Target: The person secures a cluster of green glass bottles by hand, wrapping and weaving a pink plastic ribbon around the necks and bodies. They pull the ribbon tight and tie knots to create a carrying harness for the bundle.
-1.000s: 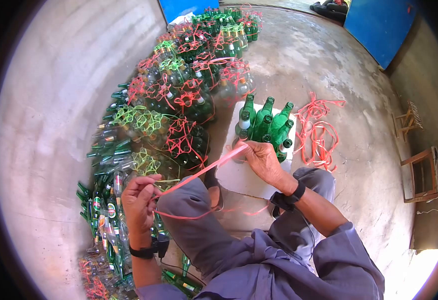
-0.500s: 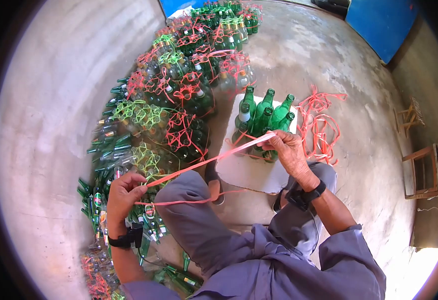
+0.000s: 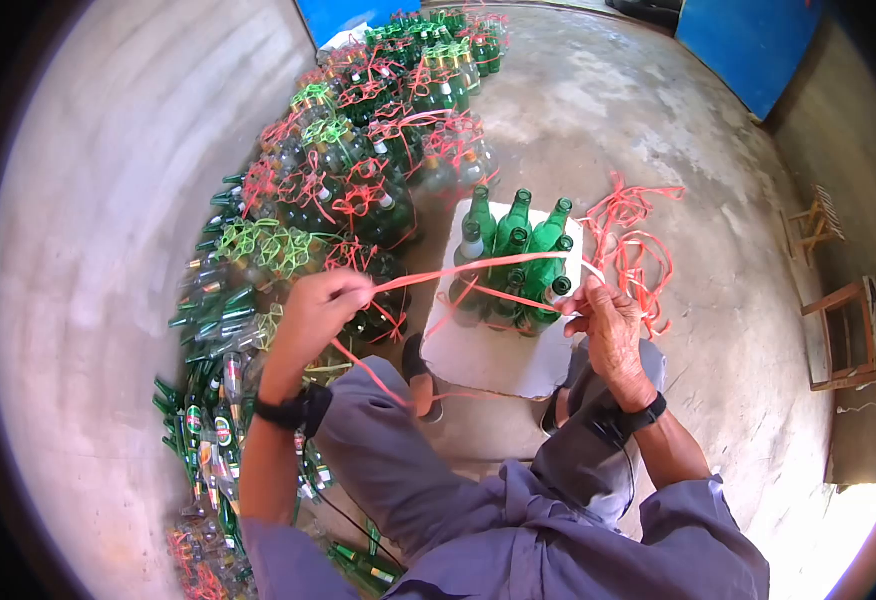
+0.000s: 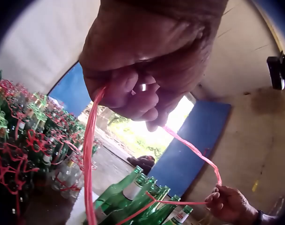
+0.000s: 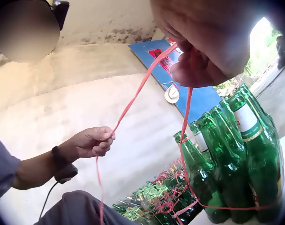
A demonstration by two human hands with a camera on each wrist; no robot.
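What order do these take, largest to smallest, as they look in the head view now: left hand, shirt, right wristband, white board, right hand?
1. Shirt
2. White board
3. Left hand and right hand: too alike to rank
4. Right wristband

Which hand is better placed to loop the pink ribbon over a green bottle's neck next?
Probably the right hand: it grips the pink ribbon close beside the near-right green bottle. The left hand grips it too, but farther out, left of the whole group.
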